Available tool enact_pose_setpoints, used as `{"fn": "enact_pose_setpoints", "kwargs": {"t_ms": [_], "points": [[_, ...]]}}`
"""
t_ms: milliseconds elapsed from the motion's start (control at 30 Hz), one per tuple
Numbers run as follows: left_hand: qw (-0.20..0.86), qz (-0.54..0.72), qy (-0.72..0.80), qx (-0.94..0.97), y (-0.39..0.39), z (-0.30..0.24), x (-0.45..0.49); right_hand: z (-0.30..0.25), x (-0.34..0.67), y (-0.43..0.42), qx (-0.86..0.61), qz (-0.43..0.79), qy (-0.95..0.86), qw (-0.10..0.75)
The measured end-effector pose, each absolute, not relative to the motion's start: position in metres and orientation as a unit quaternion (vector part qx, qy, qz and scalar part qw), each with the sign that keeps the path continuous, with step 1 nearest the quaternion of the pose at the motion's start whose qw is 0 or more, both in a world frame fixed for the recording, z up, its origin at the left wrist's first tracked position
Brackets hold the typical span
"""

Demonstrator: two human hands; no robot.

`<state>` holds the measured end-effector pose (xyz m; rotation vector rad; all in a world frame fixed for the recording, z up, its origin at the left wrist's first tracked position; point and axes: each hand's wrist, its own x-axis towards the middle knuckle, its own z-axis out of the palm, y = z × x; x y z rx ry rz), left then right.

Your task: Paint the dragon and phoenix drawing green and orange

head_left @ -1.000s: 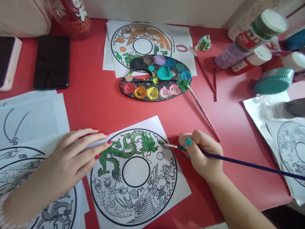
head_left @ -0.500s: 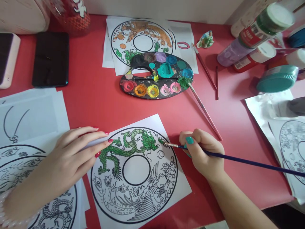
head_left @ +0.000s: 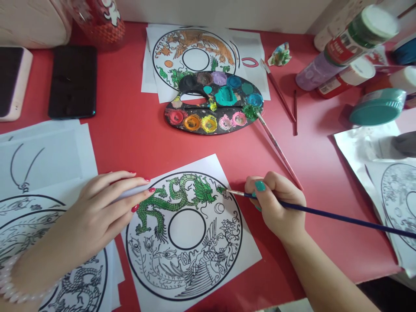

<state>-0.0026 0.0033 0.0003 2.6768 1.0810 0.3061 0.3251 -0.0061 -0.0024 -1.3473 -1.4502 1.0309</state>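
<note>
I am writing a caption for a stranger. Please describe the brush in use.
On the red table, find the front sheet with the green dragon. The right hand beside it holds the brush, tip at the circle's rim. Its handle is dark blue; the other brushes, by the palette, are reddish.

Tabletop [head_left: 130, 138]: plain red.

Colouring sheet [head_left: 186, 229]: white, with a circular design in black line. The dragon [head_left: 175, 199] in its upper half is painted green. The phoenix [head_left: 211, 253] below is bare black outline.

Paintbrush [head_left: 325, 213]: dark blue handle, green at the tip.

Right grip [head_left: 279, 208]: teal nails.

Left grip [head_left: 97, 212]: red nails, with a pale pink beaded bracelet [head_left: 13, 286] at the wrist.

Palette [head_left: 212, 104]: black, with wells of red, orange, yellow, pink, green, blue, teal and purple.

Second sheet [head_left: 195, 47]: white, with orange bird figures and green patches.

Spare brush [head_left: 279, 151]: red handle.

Phone [head_left: 73, 82]: black.
</note>
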Motion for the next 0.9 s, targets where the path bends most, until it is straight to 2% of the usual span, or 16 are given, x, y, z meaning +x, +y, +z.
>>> {"fn": "enact_pose_setpoints", "kwargs": {"t_ms": [567, 767, 900], "points": [[0.109, 0.094, 0.378, 0.915, 0.002, 0.0, -0.003, -0.003, 0.327, -0.006, -0.552, 0.417, -0.582, 0.428], [0.11, 0.099, 0.377, 0.914, 0.002, 0.001, -0.003, -0.002, 0.324, 0.001, -0.487, 0.431, -0.582, 0.488], [0.11, 0.102, 0.379, 0.913, 0.001, -0.001, -0.005, -0.003, 0.327, 0.006, -0.5, 0.348, -0.623, 0.491]]}}
